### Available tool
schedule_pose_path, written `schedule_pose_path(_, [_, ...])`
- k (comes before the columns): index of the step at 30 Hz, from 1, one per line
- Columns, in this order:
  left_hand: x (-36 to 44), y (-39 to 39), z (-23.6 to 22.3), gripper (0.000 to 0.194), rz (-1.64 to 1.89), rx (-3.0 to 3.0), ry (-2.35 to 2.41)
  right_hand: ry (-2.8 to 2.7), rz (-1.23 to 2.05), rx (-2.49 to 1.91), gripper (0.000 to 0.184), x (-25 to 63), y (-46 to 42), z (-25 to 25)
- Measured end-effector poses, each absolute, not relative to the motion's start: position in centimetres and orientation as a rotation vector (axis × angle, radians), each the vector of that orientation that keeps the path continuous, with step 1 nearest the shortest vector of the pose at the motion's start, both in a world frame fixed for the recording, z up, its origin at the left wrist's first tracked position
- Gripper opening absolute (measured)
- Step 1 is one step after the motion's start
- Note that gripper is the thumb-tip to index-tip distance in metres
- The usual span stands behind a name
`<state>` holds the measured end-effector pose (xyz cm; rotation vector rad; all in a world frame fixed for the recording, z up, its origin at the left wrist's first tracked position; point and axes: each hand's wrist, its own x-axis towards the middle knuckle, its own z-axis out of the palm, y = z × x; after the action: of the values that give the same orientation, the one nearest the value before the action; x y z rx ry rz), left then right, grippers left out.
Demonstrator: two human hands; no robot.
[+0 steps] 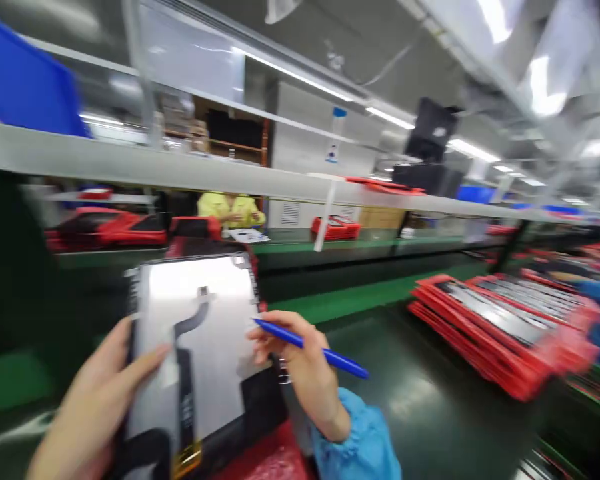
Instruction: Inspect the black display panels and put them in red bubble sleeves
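My left hand (97,400) grips the left edge of a flat silver display panel (207,347), thumb lying on its face. A black flex cable (185,360) runs down the panel's back to a gold connector at the bottom. My right hand (300,367), in a light blue sleeve, holds the panel's right edge and has a blue pen (310,347) tucked between its fingers, tip pointing left. The panel is tilted up toward me above a red foam tray (270,460).
A stack of red trays (500,327) with more panels lies on the dark green bench at the right. A conveyor with red trays (335,228) runs behind. A person in yellow (233,208) sits across it. A shelf (180,170) spans overhead.
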<state>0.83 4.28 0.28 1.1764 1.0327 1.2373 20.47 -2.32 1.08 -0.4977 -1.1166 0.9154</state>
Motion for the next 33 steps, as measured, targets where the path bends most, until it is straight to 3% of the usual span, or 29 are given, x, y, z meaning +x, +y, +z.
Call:
schedule_pose_path(3, [0.4, 4.0, 2.0, 0.058, 1.353, 1.176, 0.864, -1.207, 0.828, -0.702, 0.022, 20.3, -2.1, 0.3])
schedule_pose_path(5, [0.6, 4.0, 2.2, 0.056, 1.392, 1.175, 0.875, -1.281, 0.678, -0.81, 0.012, 20.1, -2.0, -0.4])
schedule_pose_path(9, [0.7, 3.5, 2.0, 0.05, 1.428, 1.188, 0.826, -1.379, 0.399, -0.989, 0.032, 19.4, -2.0, -0.9])
schedule_pose_path(14, [0.6, 2.8, 2.1, 0.044, 1.403, 1.141, 0.723, -1.385, 0.199, -1.016, 0.043, 19.1, -2.2, -1.1])
schedule_pose_path(29, [0.6, 3.0, 2.1, 0.044, 1.442, 1.087, 0.721, -1.491, 0.073, -0.948, 0.043, 19.1, -2.4, -1.5])
schedule_pose_path(33, [0.4, 3.2, 2.0, 0.045, 1.456, 1.096, 0.752, -1.335, 0.312, -0.842, 0.041, 19.3, -2.3, -1.5])
